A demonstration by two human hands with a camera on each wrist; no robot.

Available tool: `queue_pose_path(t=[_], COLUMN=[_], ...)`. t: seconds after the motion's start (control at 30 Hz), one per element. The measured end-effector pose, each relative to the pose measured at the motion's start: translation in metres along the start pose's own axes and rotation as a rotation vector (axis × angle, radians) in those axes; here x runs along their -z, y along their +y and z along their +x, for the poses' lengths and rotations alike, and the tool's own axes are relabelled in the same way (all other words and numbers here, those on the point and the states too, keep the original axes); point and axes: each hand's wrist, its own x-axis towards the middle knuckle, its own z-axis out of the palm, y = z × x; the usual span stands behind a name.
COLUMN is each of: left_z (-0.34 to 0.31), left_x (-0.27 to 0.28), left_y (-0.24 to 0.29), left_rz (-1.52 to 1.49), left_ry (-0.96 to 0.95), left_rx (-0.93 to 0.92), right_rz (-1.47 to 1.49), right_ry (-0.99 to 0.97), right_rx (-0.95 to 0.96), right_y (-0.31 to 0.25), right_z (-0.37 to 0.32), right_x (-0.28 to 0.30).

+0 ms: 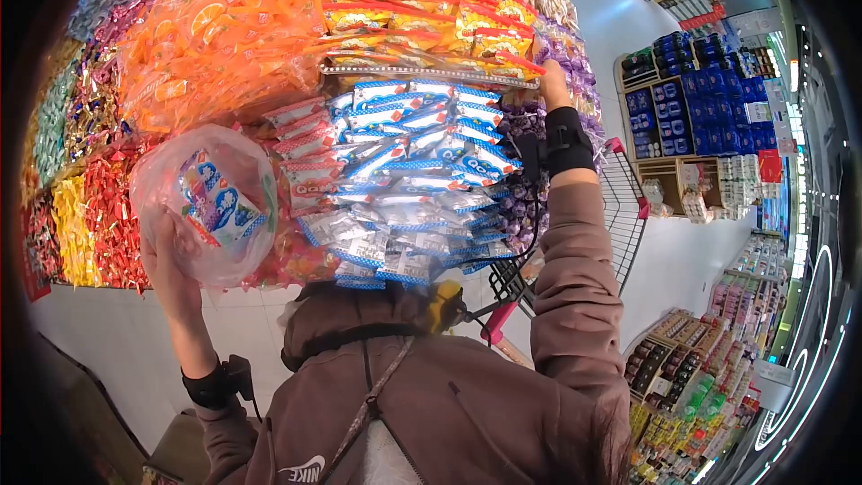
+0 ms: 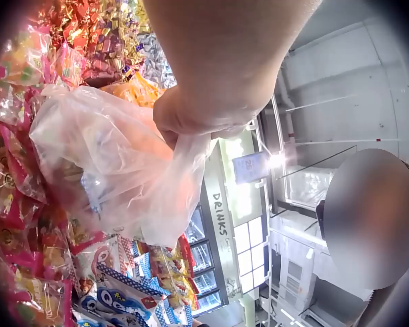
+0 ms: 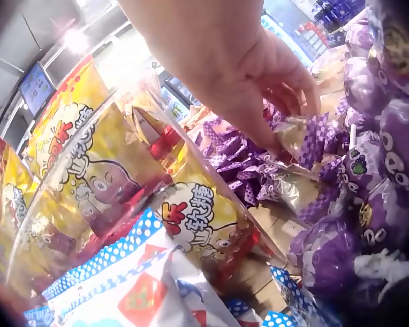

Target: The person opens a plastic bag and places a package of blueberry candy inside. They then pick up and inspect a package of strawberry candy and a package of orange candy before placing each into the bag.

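1. Left hand [image 1: 171,260] is raised, fingers curled round the gathered neck of a clear plastic bag [image 1: 211,202]; the grip is plain in the left wrist view.
2. Bag holds a few printed sweet packets, mostly blue and white, and hangs close against the sweet display.
3. Right hand [image 1: 552,81] is up at the display's right end, with its fingertips [image 3: 300,92] pinching a purple checked sweet [image 3: 313,133].
4. That sweet lies among more of its kind, just beside round purple-wrapped sweets [image 3: 388,136].
5. Yellow packets [image 3: 109,170] sit behind a clear bin wall left of the right hand, with blue-and-white packets [image 1: 422,162] stacked below.
6. Orange packets [image 1: 215,27] fill the bin above the bag.
7. Shopping cart [image 1: 628,207] stands behind the right forearm.
8. Both wrists wear black straps, and the sleeves are brown.
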Motion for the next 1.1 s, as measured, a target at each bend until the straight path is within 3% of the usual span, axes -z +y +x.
queue_pose_path(t=[0.13, 0.27, 0.43, 0.53, 0.57, 0.67, 0.77, 0.97, 1.1], left_z=[-0.003, 0.0, 0.002, 0.006, 0.006, 0.007, -0.001, -0.007, -0.013], left_x=[-0.008, -0.005, -0.006, 0.003, 0.005, 0.006, -0.008, -0.011, -0.016], left_y=[0.004, 0.002, 0.0, -0.004, -0.007, -0.006, 0.001, 0.003, 0.007], left_rz=[0.007, 0.008, -0.005, -0.016, -0.023, -0.039, -0.033, -0.071, -0.052], left_ry=[0.017, -0.047, -0.001, -0.072, -0.095, -0.134, -0.119, -0.105, -0.059], left_rx=[0.001, 0.005, 0.012, 0.019, 0.005, -0.016, -0.019, -0.027, -0.058], right_rz=[-0.104, -0.012, 0.151, 0.287, 0.626, 0.973, 1.16, 1.463, 1.584], right_ry=[-0.077, -0.055, 0.079, 0.26, 0.227, 0.175, -0.025, -0.699, -1.141], right_rx=[0.008, -0.04, -0.011, 0.043, 0.131, 0.051, 0.264, 0.374, 0.231], right_y=[-0.005, 0.013, 0.027, -0.006, 0.016, -0.057, -0.093, -0.171, -0.2], right_z=[-0.008, -0.007, -0.017, -0.053, -0.032, -0.104, -0.141, -0.226, -0.268], right_x=[0.019, 0.021, 0.047, 0.09, 0.075, 0.13, 0.148, 0.151, 0.129])
